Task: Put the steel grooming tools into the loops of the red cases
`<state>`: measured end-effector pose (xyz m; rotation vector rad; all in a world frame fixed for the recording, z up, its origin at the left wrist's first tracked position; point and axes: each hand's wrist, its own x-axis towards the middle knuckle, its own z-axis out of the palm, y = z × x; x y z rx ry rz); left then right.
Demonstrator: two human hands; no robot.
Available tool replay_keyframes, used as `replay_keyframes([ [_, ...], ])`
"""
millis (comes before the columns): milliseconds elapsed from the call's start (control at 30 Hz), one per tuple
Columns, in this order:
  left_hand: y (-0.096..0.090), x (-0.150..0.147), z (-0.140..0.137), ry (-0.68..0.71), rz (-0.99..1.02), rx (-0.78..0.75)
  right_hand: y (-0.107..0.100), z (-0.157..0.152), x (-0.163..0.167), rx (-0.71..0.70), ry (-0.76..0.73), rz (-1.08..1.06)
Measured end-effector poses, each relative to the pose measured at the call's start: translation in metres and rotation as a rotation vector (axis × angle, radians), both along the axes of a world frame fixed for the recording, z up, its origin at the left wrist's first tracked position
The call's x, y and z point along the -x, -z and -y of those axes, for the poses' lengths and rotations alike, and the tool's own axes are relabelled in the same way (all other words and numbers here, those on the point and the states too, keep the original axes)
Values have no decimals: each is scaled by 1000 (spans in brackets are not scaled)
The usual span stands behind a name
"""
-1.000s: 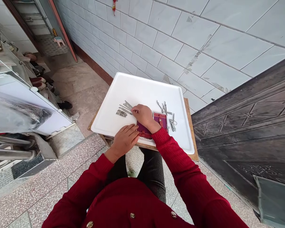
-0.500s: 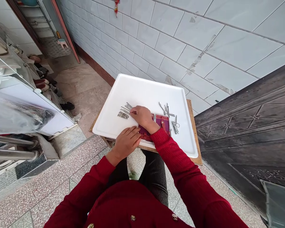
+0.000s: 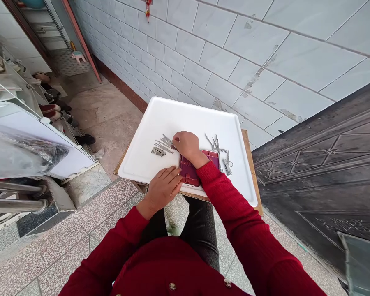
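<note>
An open manicure case (image 3: pixel 189 173), dark red and purple inside, lies near the front edge of a white tray (image 3: pixel 135 164). My left hand (image 3: pixel 165 184) rests flat at the case's left edge, fingers stretched out together. Over the case's far edge reaches my right hand (image 3: pixel 187 144), its thumb and fingers pinched at the ends of several thin metal manicure tools (image 3: pixel 165 142). What the pinch holds is hidden. Beside those tools sits a small group of short metal pieces (image 3: pixel 158 152). Right of the case are metal nippers (image 3: pixel 216 143), small scissors (image 3: pixel 229 159) and a nail clipper (image 3: pixel 226 167).
The tray stands on a wooden table (image 3: pixel 246 142) against a tiled wall (image 3: pixel 191 45). A dark patterned metal door (image 3: pixel 314 172) is at the right. On the left stand a shelf unit (image 3: pixel 64 158) and shoes (image 3: pixel 51 111).
My right hand has shifted slightly away from me and to the right, uncovering more of the case's left half. My left hand stays in place; the view has moved a little.
</note>
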<state>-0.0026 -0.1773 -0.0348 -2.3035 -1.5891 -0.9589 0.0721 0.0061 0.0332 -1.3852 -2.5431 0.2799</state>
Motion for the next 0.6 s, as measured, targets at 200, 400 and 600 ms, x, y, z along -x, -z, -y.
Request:
replay_keyframes([
  [200,0,1,0,2,-13,-5,6,-8,9,42,23,56],
  [400,-1,1,1,3,-20,-6,12,-8,5,64,36,-3],
  [600,-1,1,1,10,-11,27,16,-1,0,49,-19,-98],
])
